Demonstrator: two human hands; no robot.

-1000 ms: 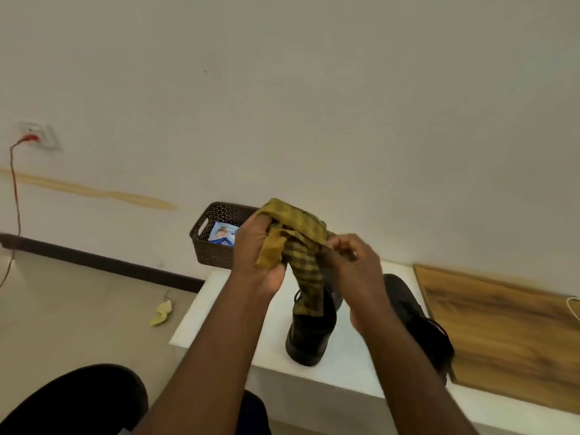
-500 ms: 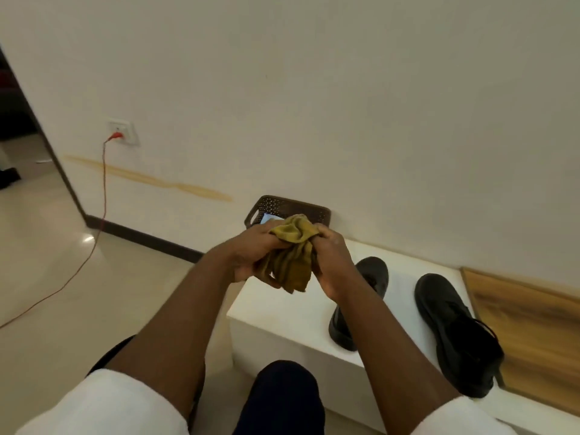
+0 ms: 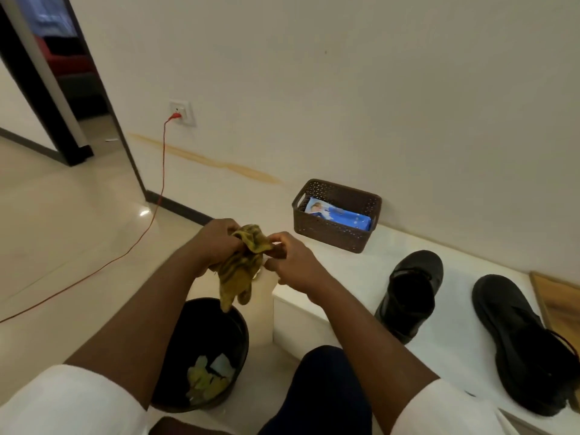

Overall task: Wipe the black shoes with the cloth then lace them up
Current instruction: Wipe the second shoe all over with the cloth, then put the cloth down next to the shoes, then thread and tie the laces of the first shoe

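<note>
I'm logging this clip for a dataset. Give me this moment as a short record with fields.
cloth: yellow-green cloth, bunched, hanging above the black bin
left hand: grips the cloth
right hand: pinches the cloth's edge
shoes: left shoe and right shoe on the white bench, untouched
basket: brown, by the wall, holds a blue packet

Soft, matt woven cloth (image 3: 241,268), mustard, mid-frame. Black shoes (image 3: 411,290) at right, smooth with dull sheen. Glossy white bench (image 3: 345,262). Perforated brown plastic basket (image 3: 335,229). Polished floor tiles (image 3: 62,230), left. Wood-grain board (image 3: 558,296), far right.
</note>
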